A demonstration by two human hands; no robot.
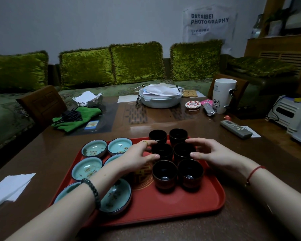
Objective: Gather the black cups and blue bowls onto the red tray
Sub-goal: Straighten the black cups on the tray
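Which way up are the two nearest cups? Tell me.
Upright: the left cup and right cup show open mouths facing up, bases on the tray.

left grip [137, 157]: thin gold ring [145, 142] on one finger
left wrist [83, 197]: bead bracelet [93, 192] of dark, round, glossy beads, strung close together
right wrist [261, 178]: thin red cord [255, 171] tied round it, a small dull charm [247, 183] hanging below
forearms [56, 218]: both bare as far as they show
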